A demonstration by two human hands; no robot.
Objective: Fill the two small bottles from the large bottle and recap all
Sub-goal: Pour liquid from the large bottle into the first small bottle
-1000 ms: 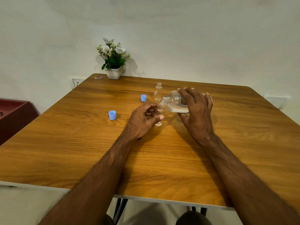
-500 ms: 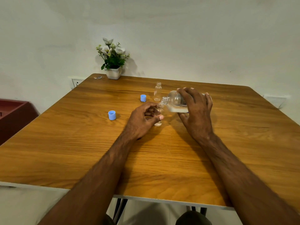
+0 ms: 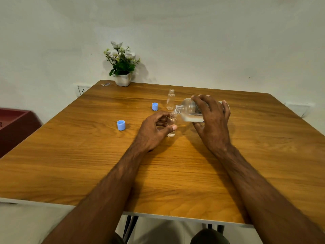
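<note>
Pouring is the step in hand, and it turns on one alignment: the large bottle [image 3: 190, 110] lies almost level, long axis running right to left, its open mouth tipped down just over the neck of the near small bottle [image 3: 171, 125], which stands upright on the tabletop [image 3: 88, 155]. The right hand [image 3: 211, 120] wraps the large bottle's body from above, fingers curled round it; liquid pools along its lower side. The left hand [image 3: 154, 131] steadies the near small bottle, thumb and fingers pinching its body, with only a little liquid showing at its base, so I judge the fill barely begun. The far small bottle [image 3: 170, 99] stands uncapped just behind the pouring mouth, apparently empty, nearer the right hand. Two blue caps [image 3: 121, 125] [image 3: 155, 106] lie to the left, within the left hand's reach; a third cap I cannot see. Open wood lies all round, edges well away, and a potted flower [image 3: 122, 67] stands at the far edge.
</note>
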